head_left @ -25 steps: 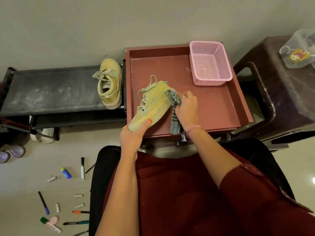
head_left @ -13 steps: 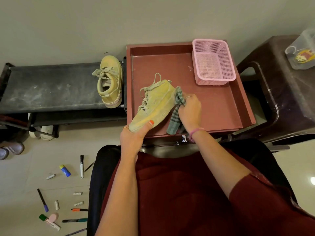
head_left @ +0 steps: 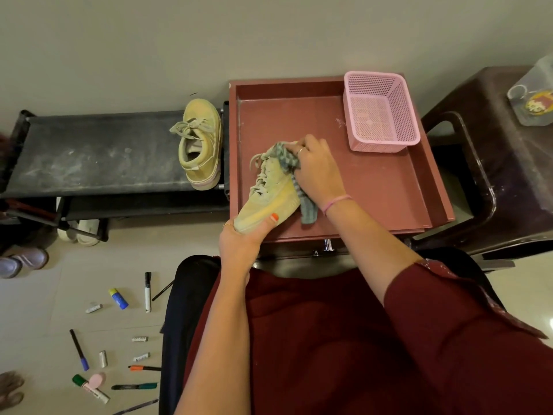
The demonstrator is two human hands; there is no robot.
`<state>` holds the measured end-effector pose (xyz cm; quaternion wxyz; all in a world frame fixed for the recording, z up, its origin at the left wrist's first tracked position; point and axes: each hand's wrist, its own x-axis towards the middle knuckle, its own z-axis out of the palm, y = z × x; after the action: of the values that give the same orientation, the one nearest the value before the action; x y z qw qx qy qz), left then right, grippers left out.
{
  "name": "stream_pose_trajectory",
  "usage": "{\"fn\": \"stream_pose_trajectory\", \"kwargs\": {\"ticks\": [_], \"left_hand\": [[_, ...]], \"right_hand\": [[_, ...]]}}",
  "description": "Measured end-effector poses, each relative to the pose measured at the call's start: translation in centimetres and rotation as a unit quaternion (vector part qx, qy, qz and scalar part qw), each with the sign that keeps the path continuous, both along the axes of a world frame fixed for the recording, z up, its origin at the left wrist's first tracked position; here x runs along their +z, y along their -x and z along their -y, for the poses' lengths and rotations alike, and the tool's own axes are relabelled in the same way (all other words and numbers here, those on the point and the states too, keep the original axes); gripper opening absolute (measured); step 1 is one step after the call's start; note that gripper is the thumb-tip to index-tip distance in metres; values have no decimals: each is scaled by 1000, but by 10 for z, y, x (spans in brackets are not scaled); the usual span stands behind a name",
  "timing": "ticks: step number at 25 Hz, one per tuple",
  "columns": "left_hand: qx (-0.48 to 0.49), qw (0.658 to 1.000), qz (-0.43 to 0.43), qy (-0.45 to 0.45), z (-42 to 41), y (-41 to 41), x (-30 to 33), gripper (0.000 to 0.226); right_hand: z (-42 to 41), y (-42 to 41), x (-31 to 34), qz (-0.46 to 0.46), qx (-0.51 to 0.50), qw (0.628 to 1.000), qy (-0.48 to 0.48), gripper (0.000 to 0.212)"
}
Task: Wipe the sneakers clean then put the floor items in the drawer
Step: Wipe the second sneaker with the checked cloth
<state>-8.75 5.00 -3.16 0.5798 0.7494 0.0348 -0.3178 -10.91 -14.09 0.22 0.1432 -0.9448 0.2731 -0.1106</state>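
Note:
My left hand point(head_left: 242, 244) grips the toe of a yellow-green sneaker point(head_left: 269, 196) held over the open maroon drawer point(head_left: 389, 187). My right hand point(head_left: 317, 172) holds a grey checked cloth point(head_left: 288, 158) against the sneaker's ankle collar; the cloth's tail hangs down beside the sole. The second yellow sneaker point(head_left: 201, 145) lies on its side on the black shoe rack point(head_left: 98, 154) to the left. Several markers, pens and small items point(head_left: 119, 339) lie scattered on the tiled floor at lower left.
A pink mesh basket point(head_left: 380, 112) stands in the drawer's far right corner. A dark brown stool point(head_left: 490, 163) with a plastic container point(head_left: 535, 94) on it sits to the right. Shoes point(head_left: 80, 232) lie under the rack. My lap fills the foreground.
My right hand has carried the cloth from the sneaker's side up and over to the collar at the top. The left hand keeps its grip on the toe.

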Motion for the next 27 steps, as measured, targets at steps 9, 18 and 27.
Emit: {"fn": "stream_pose_trajectory", "kwargs": {"ticks": [9, 18, 27], "left_hand": [[-7, 1000, 2, -24, 1, -3, 8, 64], [6, 1000, -3, -24, 1, 0, 6, 88], [0, 1000, -4, -18, -2, 1, 8, 47]], "right_hand": [[-36, 31, 27, -63, 182, 981, -39, 57], [-7, -7, 7, -42, 101, 992, 58, 42], [-59, 44, 28, -37, 141, 985, -89, 48]]}}
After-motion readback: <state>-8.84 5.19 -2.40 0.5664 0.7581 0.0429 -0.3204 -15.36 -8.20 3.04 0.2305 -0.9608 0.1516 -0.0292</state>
